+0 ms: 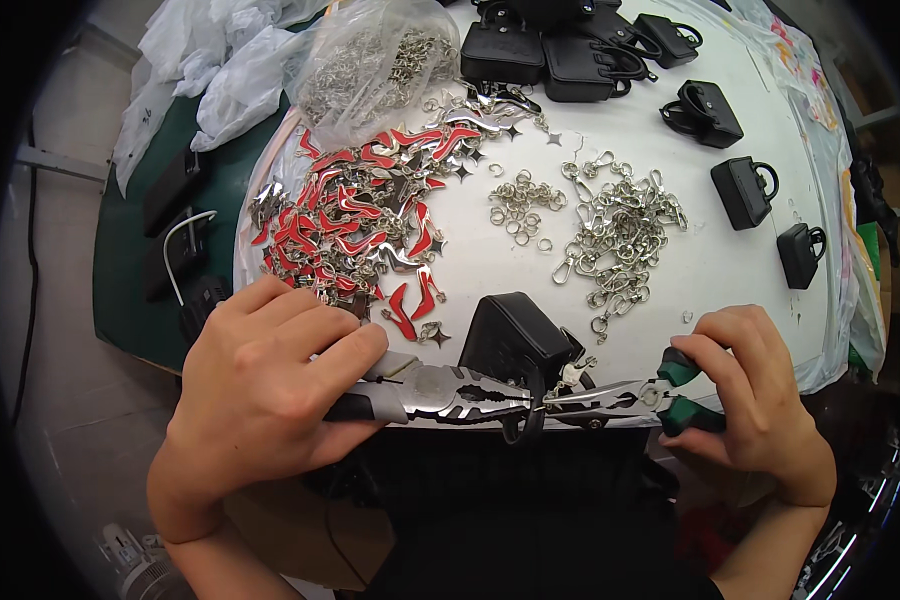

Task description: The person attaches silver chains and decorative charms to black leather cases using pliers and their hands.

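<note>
My left hand (270, 375) is closed around large combination pliers (435, 390) with grey and black handles. Green-handled needle-nose pliers (654, 398) are gripped in my right hand (755, 395). The two tips meet at the near table edge, beside the handle of a small black mini handbag (518, 338). Whatever small metal part sits between the jaws is too small to make out. Just right of the bag, a silver clasp (576, 374) hangs close to the tips.
Red high-heel charms (355, 215) lie heaped at left, below a clear plastic bag (380, 85) of metal pieces. Loose jump rings (525, 205) and chained swivel clasps (620, 235) lie mid-table. Several black mini handbags (745, 192) line the far and right sides.
</note>
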Demonstrator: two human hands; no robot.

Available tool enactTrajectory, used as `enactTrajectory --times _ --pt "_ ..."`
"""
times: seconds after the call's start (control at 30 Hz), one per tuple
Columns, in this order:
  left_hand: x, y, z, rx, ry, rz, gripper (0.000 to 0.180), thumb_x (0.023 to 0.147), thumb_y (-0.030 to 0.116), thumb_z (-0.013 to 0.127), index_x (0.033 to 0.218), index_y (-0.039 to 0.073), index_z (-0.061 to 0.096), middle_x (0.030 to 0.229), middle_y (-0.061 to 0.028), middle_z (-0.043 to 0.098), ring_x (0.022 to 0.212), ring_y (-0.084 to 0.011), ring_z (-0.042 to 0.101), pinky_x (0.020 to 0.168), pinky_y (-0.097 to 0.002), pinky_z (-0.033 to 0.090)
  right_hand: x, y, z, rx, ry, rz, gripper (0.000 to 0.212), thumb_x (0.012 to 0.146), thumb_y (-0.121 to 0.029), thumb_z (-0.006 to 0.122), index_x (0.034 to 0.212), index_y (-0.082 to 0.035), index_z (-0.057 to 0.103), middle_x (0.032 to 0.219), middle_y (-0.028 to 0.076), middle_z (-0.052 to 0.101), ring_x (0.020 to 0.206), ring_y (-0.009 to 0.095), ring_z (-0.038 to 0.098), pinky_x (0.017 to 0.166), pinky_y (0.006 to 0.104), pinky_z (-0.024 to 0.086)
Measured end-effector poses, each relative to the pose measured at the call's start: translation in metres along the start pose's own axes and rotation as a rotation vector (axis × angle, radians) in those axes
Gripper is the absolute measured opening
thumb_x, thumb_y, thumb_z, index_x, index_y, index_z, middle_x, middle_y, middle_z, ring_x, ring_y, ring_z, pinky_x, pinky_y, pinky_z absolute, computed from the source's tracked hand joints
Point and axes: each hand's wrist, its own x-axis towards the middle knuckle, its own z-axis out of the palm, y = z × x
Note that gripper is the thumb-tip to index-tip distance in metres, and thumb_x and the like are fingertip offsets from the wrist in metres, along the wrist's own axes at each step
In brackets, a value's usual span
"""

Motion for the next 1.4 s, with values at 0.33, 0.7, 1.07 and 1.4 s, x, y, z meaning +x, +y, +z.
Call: enactTrajectory --times 0.33,0.7,1.07,1.4 --pt "-0.013 -0.003 0.011 0.038 0.146 0.049 0.048 0.052 0.026 0.082 0.091 0.004 0.065 0.083 -0.0055 0.063 0.071 -0.022 0.062 0.066 -0.0348 0.048 0.001 -0.007 0.001 0.121 -0.085 0.016 0.065 0.066 -0.032 0.083 0.112 0.006 0.057 0.096 0.016 0.059 0.073 0.03 0.057 0.063 0.038 0.048" --pt "-0.015 -0.002 0.019 0.144 0.295 0.086 0.048 0.053 0.028 0.078 0.091 0.001 0.066 0.083 -0.0085 0.062 0.072 -0.0248 0.062 0.063 -0.0367 0.049 -0.012 -0.01 0.006 0.381 -0.111 0.16 0.062 0.073 -0.026 0.083 0.117 0.008 0.055 0.1 0.02 0.062 0.084 0.034 0.063 0.072 0.0388 0.053" --pt "-0.018 0.007 0.022 -0.111 0.114 -0.079 0.054 0.052 0.025 0.086 0.096 0.004 0.063 0.089 -0.0078 0.062 0.08 -0.0261 0.06 0.071 -0.0379 0.046 -0.014 -0.001 -0.001 0.179 -0.034 0.085 0.061 0.071 -0.032 0.081 0.114 0.005 0.058 0.097 0.016 0.062 0.074 0.031 0.056 0.065 0.0385 0.048" --pt "-0.024 0.048 0.105 -0.162 0.156 -0.179 0.055 0.059 0.029 0.089 0.099 0.005 0.061 0.103 -0.01 0.055 0.094 -0.032 0.052 0.079 -0.042 0.047 -0.032 0.005 -0.026 -0.004 0.026 0.195 0.066 0.076 -0.049 0.073 0.11 0.005 0.059 0.095 0.016 0.063 0.075 0.032 0.057 0.067 0.0397 0.047"
